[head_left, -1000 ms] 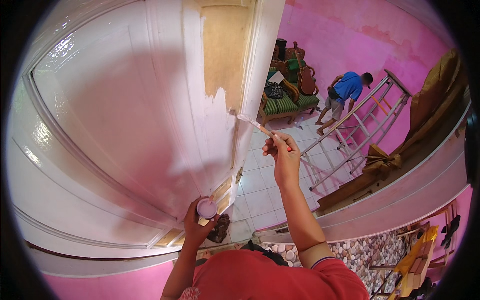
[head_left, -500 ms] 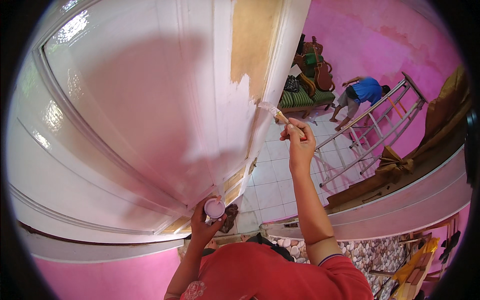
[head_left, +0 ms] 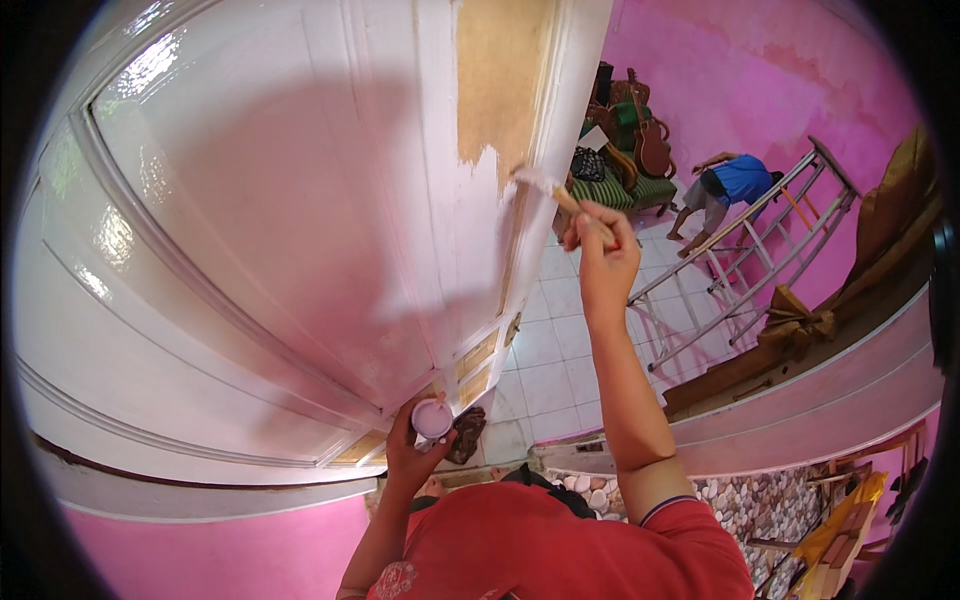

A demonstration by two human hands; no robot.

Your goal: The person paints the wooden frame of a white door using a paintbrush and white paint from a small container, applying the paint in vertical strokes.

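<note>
A paintbrush (head_left: 566,200) with a wooden handle and white-coated bristles is gripped in my right hand (head_left: 605,240). Its bristles meet the door (head_left: 330,220) near the door's right edge, just below a bare tan patch (head_left: 500,85). White paint covers most of the door; smaller tan strips show low down. At lower centre, my left hand (head_left: 413,455) is closed around a small paint cup (head_left: 432,419) with pale pinkish-white paint inside. A small stick-like piece stands at the cup's rim.
Beyond the door, a person in a blue shirt (head_left: 740,180) bends beside a metal stepladder (head_left: 745,250). A green striped sofa (head_left: 600,192) holds a guitar (head_left: 653,150) and other items. A brown curtain (head_left: 800,325) hangs at right, and a dark brown bundle (head_left: 466,435) lies by the door's foot.
My right hand has moved slightly upward with the brush, whose bristles are now higher along the door's edge. The left hand with the cup stays nearly in place.
</note>
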